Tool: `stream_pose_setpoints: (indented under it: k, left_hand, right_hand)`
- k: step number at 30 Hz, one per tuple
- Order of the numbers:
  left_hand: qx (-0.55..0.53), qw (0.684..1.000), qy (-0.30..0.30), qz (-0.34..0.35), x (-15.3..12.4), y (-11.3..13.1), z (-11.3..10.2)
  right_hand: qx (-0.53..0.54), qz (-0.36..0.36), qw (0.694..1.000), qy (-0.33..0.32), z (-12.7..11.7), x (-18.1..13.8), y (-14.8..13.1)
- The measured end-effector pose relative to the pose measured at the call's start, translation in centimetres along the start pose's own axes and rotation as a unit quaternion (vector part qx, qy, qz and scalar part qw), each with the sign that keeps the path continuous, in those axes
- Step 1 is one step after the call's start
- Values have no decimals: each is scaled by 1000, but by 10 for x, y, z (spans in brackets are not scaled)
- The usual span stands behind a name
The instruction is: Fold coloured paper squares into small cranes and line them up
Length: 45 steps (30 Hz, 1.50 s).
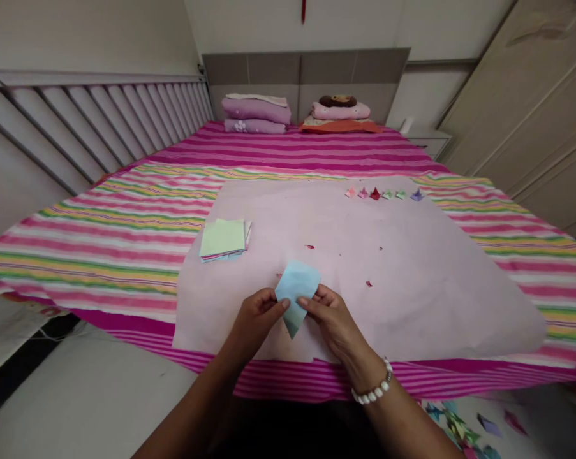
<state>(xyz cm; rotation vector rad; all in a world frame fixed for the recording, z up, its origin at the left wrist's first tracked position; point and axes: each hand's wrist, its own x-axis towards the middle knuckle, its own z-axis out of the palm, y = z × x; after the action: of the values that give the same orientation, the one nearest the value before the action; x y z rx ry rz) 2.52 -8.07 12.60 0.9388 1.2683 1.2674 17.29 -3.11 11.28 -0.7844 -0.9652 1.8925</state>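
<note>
Down at the near right, a loose scatter of small multicoloured folded paper pieces (455, 427) can be seen below the near edge of a pink, yellow and green striped bedcover (125, 236). Farther in, a light blue, kite-shaped piece of paper (298, 280) is held just above a large, pale pinkish-white sheet (421, 299) spread on the bedcover, its sharp tip pointed to the near side. Its left edge is pinched by the left hand (256, 315) and its right edge by the right hand (333, 312), the fingers closed on it with both thumbs laid on top; how the fingers underneath are placed cannot be told. It should be found almost weightless, crisp enough to keep a crease but easily bent or torn, so it is best taken lightly by its side edges, with the tip left uncrushed. Beyond, at the left, a stack of square coloured papers (223, 237) is topped in pale green. At the far right, six small folded paper shapes (375, 194) are set in a row.
</note>
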Motion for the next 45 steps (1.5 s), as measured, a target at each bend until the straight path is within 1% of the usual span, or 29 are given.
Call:
stream_pose_setpoints:
  k: [2, 5, 7, 10, 12, 13, 17, 21, 24, 27, 29, 32, 34, 38, 39, 41, 43, 45]
  left_hand:
    - [-2, 1000, -5, 6, 0, -2, 1]
    - [8, 998, 25, 53, -1, -5, 2]
    - [61, 991, 44, 109, -2, -5, 3]
    - [176, 962, 25, 208, -3, -4, 1]
    - [205, 950, 18, 234, -4, -3, 0]
    - [201, 953, 24, 226, -4, -3, 0]
    - [127, 980, 60, 139, -3, -3, 1]
    - [55, 994, 53, 84, -2, -4, 3]
    - [-3, 998, 52, 26, -1, -6, 3]
    - [-58, 997, 53, -18, 0, -7, 2]
    - [-92, 994, 42, -34, 0, -8, 2]
    - [-128, 990, 25, -56, 0, -11, 2]
    - [-138, 988, 27, -71, 0, -13, 3]
    - [-144, 985, 58, -72, 2, -16, 5]
    - [-150, 985, 57, -70, 2, -15, 5]
    - [-177, 981, 34, -73, 3, -14, 6]
    - [-216, 973, 2, -84, 3, -12, 8]
    - [-260, 959, 5, -112, 3, -11, 10]
  right_hand:
    - [13, -5, 1000, -5, 2, 0, -3]
    - [14, -4, 1000, 5, 3, 1, -5]
    - [4, 0, 1000, 13, 2, 0, -5]
    - [-5, -3, 1000, 13, 1, 0, -2]
    - [-9, -10, 1000, 8, -1, 0, -1]
    - [-12, -16, 1000, 8, -1, 0, -1]
    - [-38, -42, 998, 15, -2, 0, 0]
    - [-71, -50, 996, 21, -2, -1, -1]
    - [-74, -67, 994, 38, -1, 0, -2]
    - [-48, -83, 993, 74, 2, 1, -2]
    - [-38, -78, 992, 93, 4, 1, -1]
    - [-46, -58, 995, 72, 7, 0, -1]
    - [-65, -58, 995, 55, 7, 0, 0]
    - [-95, -86, 989, 71, 6, 3, -3]
    - [-95, -91, 988, 76, 5, 4, -4]
    - [-79, -94, 989, 77, 3, 4, -7]
    - [-50, -85, 993, 58, 2, 3, -9]
    - [-26, -71, 997, 32, 3, 1, -11]
